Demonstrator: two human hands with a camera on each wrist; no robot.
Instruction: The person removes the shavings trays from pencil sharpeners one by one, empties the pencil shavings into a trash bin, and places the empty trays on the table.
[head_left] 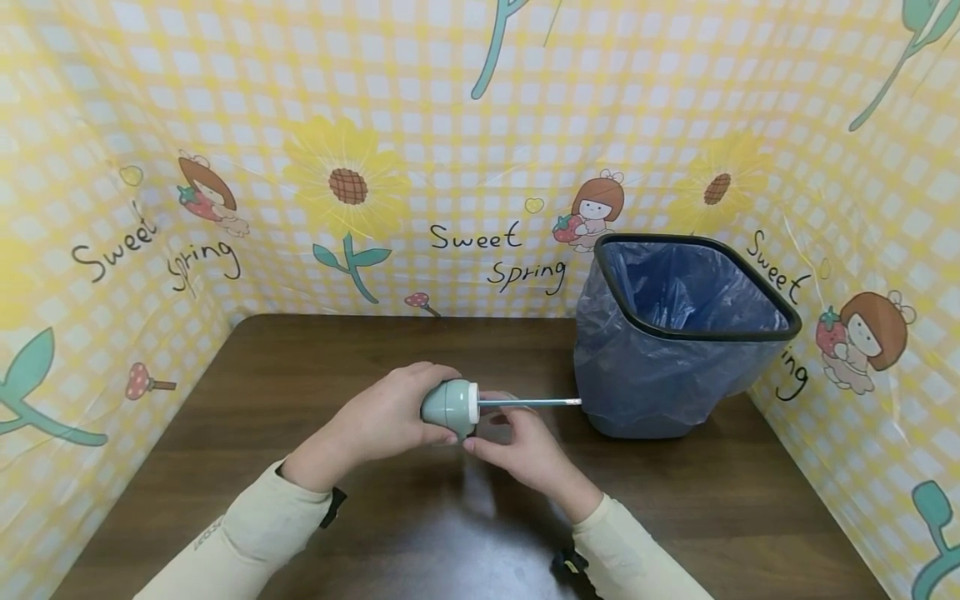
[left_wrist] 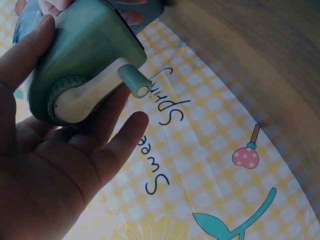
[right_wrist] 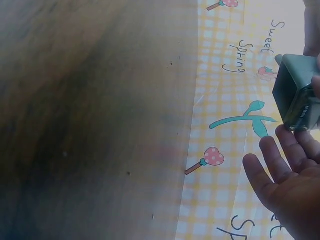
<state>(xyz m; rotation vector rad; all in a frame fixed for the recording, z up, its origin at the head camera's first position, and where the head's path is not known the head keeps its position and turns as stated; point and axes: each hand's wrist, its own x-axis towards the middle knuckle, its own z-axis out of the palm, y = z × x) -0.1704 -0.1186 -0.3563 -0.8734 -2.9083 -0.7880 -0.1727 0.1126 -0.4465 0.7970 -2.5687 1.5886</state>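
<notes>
A green hand-crank pencil sharpener is held up over the brown table, lying on its side in my left hand. In the left wrist view, its pale crank with a green knob faces my palm. A pencil sticks out of the sharpener's pale front, its eraser end pointing right. My right hand grips the sharpener's front end, thumb at the near lower edge and fingers behind the pencil. Its other fingers are spread loosely in the right wrist view.
A bin with a black rim and a bluish plastic liner stands at the right back of the table, close to the pencil's eraser end. Yellow checked cloth with printed flowers and lettering encloses the back and sides.
</notes>
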